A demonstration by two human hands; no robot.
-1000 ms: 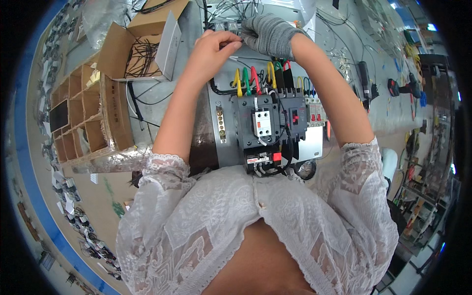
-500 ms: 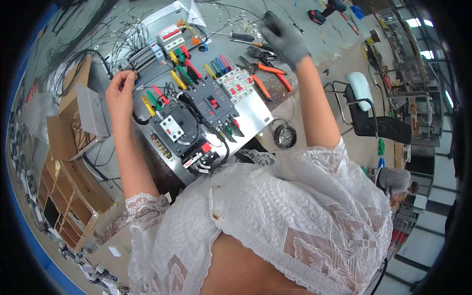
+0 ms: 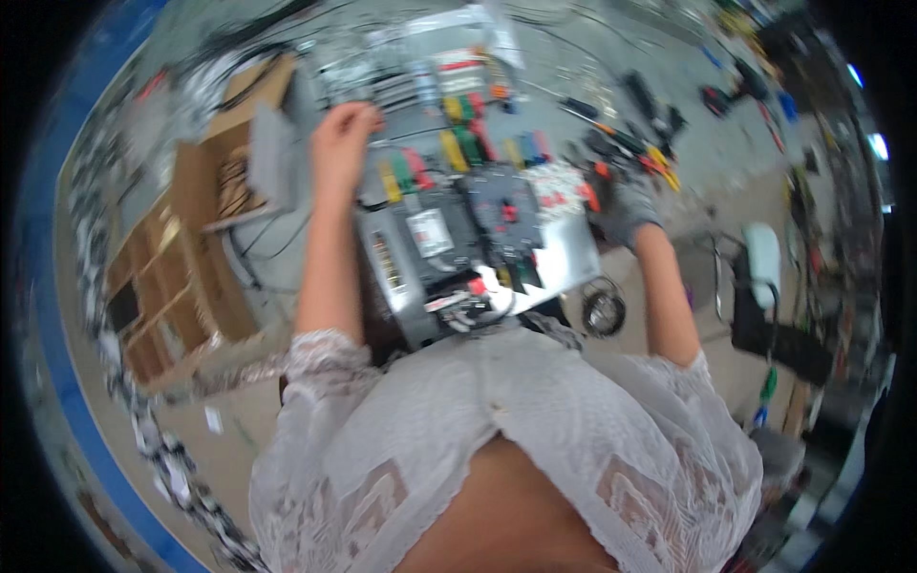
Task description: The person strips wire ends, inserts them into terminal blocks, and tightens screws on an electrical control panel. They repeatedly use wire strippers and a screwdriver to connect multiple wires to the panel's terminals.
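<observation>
My bare left hand (image 3: 342, 138) is raised at the far left of the electrical panel, fingertips pinched together. What sits between them is too blurred to name; a thin dark wire (image 3: 411, 137) runs close by. My right hand (image 3: 629, 208), in a grey glove, is beside the panel's right edge, its fingers curled around orange-handled pliers (image 3: 591, 198), partly hidden and smeared by motion. The metal mounting plate (image 3: 571, 256) carries a dark circuit breaker (image 3: 503, 205), a black contactor (image 3: 432, 229) and a white breaker block (image 3: 554, 191). Yellow, green and red sleeved leads (image 3: 464, 145) stand along the far side.
Yellow-handled pliers (image 3: 661, 168), a screwdriver (image 3: 579, 109) and a cordless drill (image 3: 726, 97) lie to the right on the bench. An open cardboard box (image 3: 201, 186) and a compartment box (image 3: 181, 286) stand left. A chair (image 3: 778, 329) and a wire coil (image 3: 604, 307) are at right.
My right hand has come back toward me from the far side of the bench to the pliers by the panel. My left hand stays pinched at the panel's far left. The whole view has shifted.
</observation>
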